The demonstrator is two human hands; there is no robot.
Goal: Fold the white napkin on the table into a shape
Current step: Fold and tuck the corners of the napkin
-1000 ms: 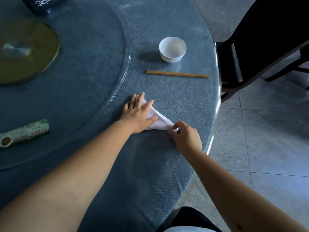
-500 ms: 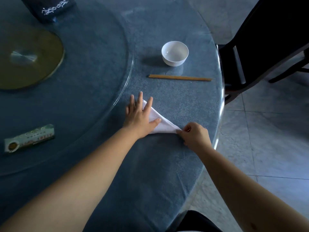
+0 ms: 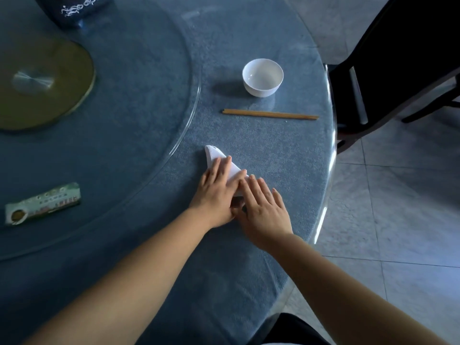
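The white napkin (image 3: 213, 154) lies folded into a narrow pointed shape on the blue table (image 3: 286, 155), its rounded far tip bare. My left hand (image 3: 216, 192) lies flat on the napkin's middle, fingers straight and close together. My right hand (image 3: 264, 207) rests flat beside it, palm down, fingers slightly apart, covering the napkin's near right end. The two hands touch at the thumbs. Neither hand pinches the cloth; both press on it. The napkin's near part is hidden under the hands.
A white bowl (image 3: 262, 77) and a pair of wooden chopsticks (image 3: 270, 114) lie beyond the napkin. A glass turntable (image 3: 159, 100) with a green packet (image 3: 42, 206) fills the left. The table edge (image 3: 329, 155) and a dark chair (image 3: 388, 70) are to the right.
My right hand let go of the napkin's right corner and now lies flat next to my left hand. My left hand slid back toward me, baring the napkin's far tip.
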